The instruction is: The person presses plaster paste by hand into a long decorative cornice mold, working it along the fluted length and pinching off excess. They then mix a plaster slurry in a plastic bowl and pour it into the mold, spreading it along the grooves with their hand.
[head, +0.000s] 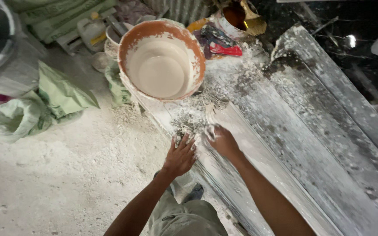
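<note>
At frame centre, the left hand (pixel 180 156) presses flat, fingers spread, on the plaster-coated mould (pixel 259 144), steadying it. The right hand (pixel 221 139) cups wet plaster (pixel 209 131) loosely. The plaster bucket (pixel 161 59) stands just above, within reach.

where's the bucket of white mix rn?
Head view, upper centre: the bucket stands at the far end of the long white board, beyond both hands, with green sacks to its left and a red scraper to its right.
</note>
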Demonstrator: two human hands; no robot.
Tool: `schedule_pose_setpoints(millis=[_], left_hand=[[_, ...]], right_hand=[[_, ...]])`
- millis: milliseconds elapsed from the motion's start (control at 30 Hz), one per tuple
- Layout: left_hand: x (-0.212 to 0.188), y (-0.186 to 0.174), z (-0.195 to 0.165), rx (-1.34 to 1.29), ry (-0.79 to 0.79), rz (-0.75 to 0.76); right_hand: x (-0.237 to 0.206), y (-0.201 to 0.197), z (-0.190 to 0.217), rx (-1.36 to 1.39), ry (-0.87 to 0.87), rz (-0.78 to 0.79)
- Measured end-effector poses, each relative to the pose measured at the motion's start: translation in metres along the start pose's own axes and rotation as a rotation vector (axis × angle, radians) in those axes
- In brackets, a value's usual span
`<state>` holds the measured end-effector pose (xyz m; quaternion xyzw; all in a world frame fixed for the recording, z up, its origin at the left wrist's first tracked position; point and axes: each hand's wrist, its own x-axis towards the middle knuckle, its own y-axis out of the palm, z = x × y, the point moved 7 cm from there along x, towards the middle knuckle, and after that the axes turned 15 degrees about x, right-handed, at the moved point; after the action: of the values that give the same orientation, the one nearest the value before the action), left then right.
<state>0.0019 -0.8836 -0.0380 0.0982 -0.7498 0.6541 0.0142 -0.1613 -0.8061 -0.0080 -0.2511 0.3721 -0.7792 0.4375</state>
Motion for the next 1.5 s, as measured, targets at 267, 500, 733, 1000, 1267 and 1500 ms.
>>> schedule_pose_setpoints(millis=[267,500,733,1000,1267,1500], left_hand=[[0.002,0.020,-0.005,-0.005,0.017,0.081],[0.001,0.030,0.001,-0.070,0.083,0.082],[0.005,0.031,0.002,-0.001,0.154,0.100],[0.011,0.012,0.014,0.045,0.190,0.022],[0.013,0.014,0.009,0.091,0.134,0.234],[0.020,-0.002,-0.001,0.111,0.129,0.134]], right_hand=[[-0.149,0.002,-0.015,-0.215,0.216,-0.035],[-0.272,-0.024,-0.029,-0.241,0.399,-0.101],[-0.180,0.006,0.011,0.089,0.226,-0.255],[-0.034,0.086,0.031,-0.106,0.289,-0.092],[-0.131,0.060,0.013,-0.146,0.364,-0.150],[-0.309,0.006,-0.038,-0.145,0.700,0.012]])
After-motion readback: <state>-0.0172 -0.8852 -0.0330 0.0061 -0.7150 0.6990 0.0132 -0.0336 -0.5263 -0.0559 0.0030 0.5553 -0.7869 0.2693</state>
